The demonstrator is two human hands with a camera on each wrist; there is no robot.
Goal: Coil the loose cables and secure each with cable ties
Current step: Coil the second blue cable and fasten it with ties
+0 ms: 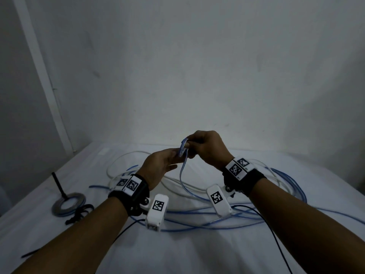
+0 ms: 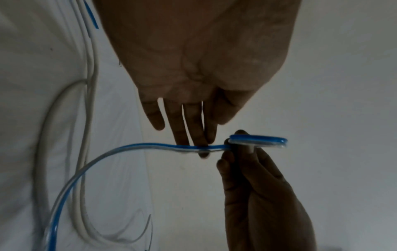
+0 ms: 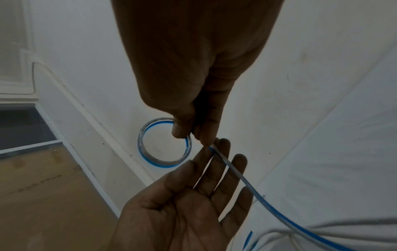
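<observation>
Head view: both hands raised above a white-covered table (image 1: pixel 197 254), meeting at a small loop of blue-and-clear cable (image 1: pixel 183 150). Right hand (image 1: pixel 209 149) curled, pinching the loop at its top. Left hand (image 1: pixel 160 167) flat, fingers straight, touching the strand just below the loop. From there, one strand dropping down to a loose tangle of blue cable on the cloth, mixed with a pale grey cable (image 1: pixel 118 161). Off to the left, a finished coil (image 1: pixel 68 202) lying flat, a black cable tie (image 1: pixel 59 184) sticking up from it, more black ties (image 1: pixel 80 213) beside it, one lone black tie (image 1: pixel 31 254) near the front edge.

Left wrist view: left hand (image 2: pixel 193 68) spread, fingertips (image 2: pixel 201 141) resting on the cable (image 2: pixel 133 147), which runs level, blue along the top and translucent beneath. Loop seen edge-on at the right, pinched by the right hand (image 2: pixel 257 186) coming up from below. Grey cable (image 2: pixel 90 84) trailing over the cloth at the left.

Right wrist view: loop (image 3: pixel 150 152) seen face-on, a neat small circle, clear tubing with a blue stripe. Right hand (image 3: pixel 193 84) nipping its rim between thumb and fingers. Left hand (image 3: pixel 189 203) palm up and wide underneath, the strand crossing its fingers and running off lower right.
</observation>
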